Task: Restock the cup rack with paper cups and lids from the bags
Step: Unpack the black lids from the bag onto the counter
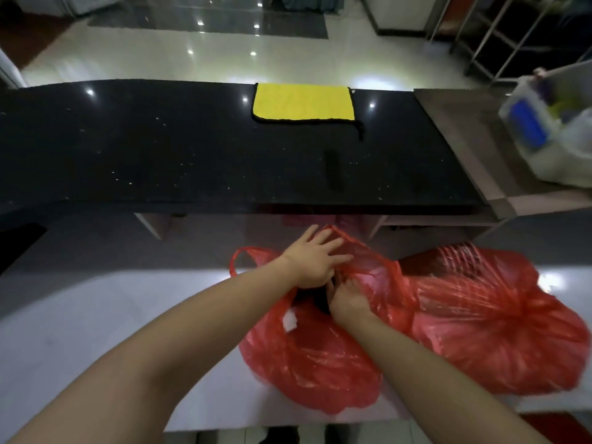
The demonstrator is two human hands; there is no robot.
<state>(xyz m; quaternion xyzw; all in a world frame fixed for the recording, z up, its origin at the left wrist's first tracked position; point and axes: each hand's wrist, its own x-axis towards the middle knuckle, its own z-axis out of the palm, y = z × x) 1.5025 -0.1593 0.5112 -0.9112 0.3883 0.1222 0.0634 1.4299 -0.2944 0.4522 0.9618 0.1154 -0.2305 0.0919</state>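
Fingers spread, our left hand (pixel 315 262) presses the nearer red bag (pixel 307 357) mouth wide while our right hand (pixel 347 299) pinches its rim, likely to reach inside.

Two red bags (pixel 307 357), touching, contents unclear

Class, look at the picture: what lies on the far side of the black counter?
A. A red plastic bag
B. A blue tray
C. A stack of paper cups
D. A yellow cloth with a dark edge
D: a yellow cloth lies flat at the far edge of the black counter; the red bags are on the near surface.
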